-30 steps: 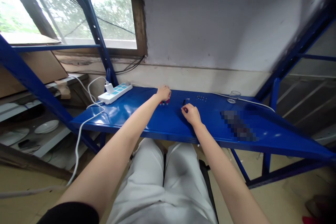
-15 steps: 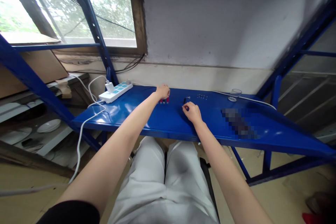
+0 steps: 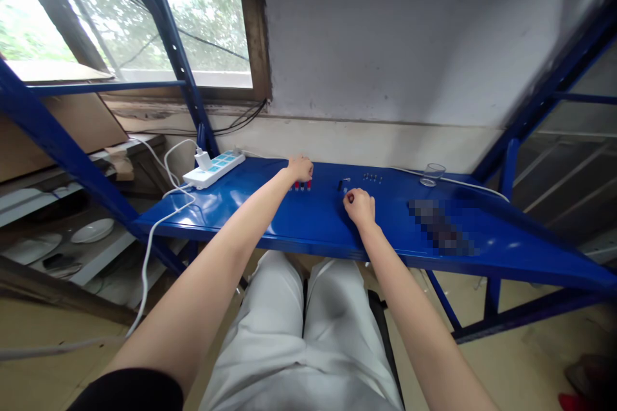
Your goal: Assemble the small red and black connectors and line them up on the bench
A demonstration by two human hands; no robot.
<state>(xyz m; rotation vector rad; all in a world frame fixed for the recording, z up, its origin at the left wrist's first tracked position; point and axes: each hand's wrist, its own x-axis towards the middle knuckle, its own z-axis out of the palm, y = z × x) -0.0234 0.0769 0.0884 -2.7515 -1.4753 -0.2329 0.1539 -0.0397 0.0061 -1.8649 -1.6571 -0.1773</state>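
My left hand [image 3: 301, 169] is at the far side of the blue table [image 3: 231, 212], curled over a row of small red and black cylindrical pieces [image 3: 303, 186]. Its fingers are bent down, and whatever they grip is hidden. To the right, my right hand [image 3: 360, 205] is closed in a pinch just above the tabletop; what lies between the fingertips is too small to make out. Just beyond those fingertips lies a small black piece [image 3: 340, 185], with a small shiny metal part [image 3: 346, 179] behind it. Several tiny metal bits [image 3: 372, 177] lie farther right.
A white power strip [image 3: 214, 169] with a plugged-in adapter lies at the table's left end, its cable hanging over the edge. Toward the right stand a clear glass [image 3: 432, 173] and a blurred-out dark object [image 3: 441, 228]. Blue metal posts [image 3: 506, 170] frame both sides.
My right hand has shifted slightly right, away from the small black piece, which now shows more fully. My left hand stays over the row of red and black pieces.
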